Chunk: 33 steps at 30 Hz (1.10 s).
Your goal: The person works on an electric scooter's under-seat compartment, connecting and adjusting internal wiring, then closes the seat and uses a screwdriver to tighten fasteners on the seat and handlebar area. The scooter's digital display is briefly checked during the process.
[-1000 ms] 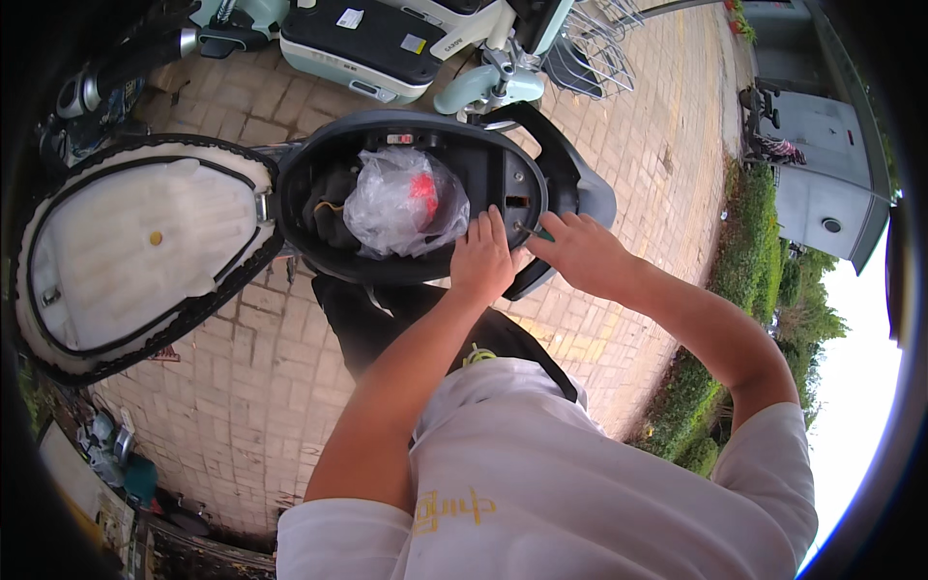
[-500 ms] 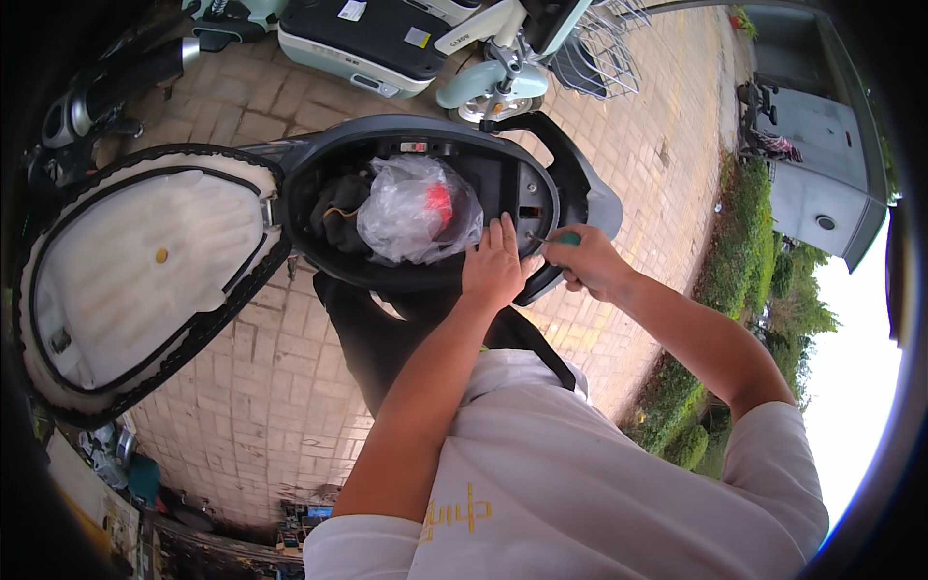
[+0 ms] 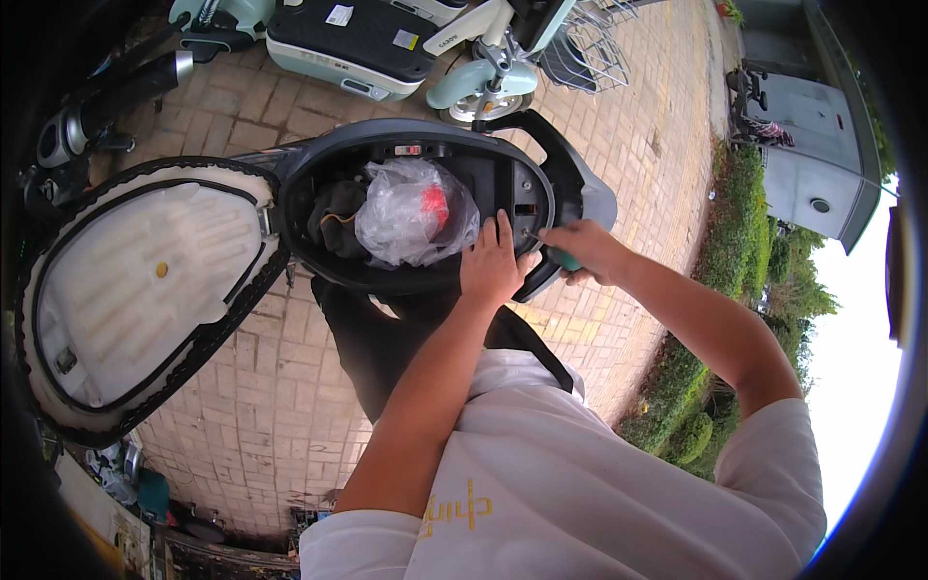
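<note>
A black scooter stands with its seat flipped open to the left, white underside showing. Its storage compartment holds a clear plastic bag with something red inside and a dark cloth. My left hand rests flat on the compartment's near rim, beside the bag. My right hand grips a green-handled screwdriver, its tip pointing toward the compartment's right inner wall.
A pale green scooter with a wire basket is parked beyond, on the brick paving. A motorbike's handlebar shows at the upper left. A hedge and a grey cabinet lie to the right.
My right hand has closed around the screwdriver and brought its tip toward the compartment wall. My left hand shifted slightly along the rim. The view has tilted a little.
</note>
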Motion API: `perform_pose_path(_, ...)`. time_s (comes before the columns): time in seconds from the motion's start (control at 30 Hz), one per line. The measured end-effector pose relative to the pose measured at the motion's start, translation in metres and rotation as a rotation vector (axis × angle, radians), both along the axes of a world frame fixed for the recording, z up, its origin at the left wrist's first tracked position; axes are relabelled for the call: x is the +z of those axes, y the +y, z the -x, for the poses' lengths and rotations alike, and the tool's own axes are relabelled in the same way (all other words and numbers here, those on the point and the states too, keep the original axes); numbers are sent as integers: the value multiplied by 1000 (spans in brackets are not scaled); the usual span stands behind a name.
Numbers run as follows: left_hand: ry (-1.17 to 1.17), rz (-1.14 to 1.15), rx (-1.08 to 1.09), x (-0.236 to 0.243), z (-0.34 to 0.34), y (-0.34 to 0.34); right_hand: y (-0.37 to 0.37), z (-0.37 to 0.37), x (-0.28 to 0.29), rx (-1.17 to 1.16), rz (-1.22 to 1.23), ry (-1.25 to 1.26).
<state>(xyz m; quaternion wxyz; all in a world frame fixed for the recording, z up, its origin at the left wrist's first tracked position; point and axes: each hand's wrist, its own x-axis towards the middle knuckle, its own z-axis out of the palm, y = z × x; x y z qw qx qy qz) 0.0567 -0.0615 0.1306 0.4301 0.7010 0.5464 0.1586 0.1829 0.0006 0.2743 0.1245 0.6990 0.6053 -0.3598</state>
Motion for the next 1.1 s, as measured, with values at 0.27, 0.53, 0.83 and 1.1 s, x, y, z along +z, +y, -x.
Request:
perform_pose_path(0.27,-96,-31,65,-1,3,3,21,18,-9,735,125,-264)
perform_pose_path(0.53,-352,-168,302,-10,-11,10,-3,30,2,267,-398,13)
perform_pose_path(0.83,-346,-111,323,-7,-13,13,-25,13,10,273,-387,114)
perform_pose_path(1.1,-355,-199,290,-5,-10,11,-28,11,12,328,-377,79)
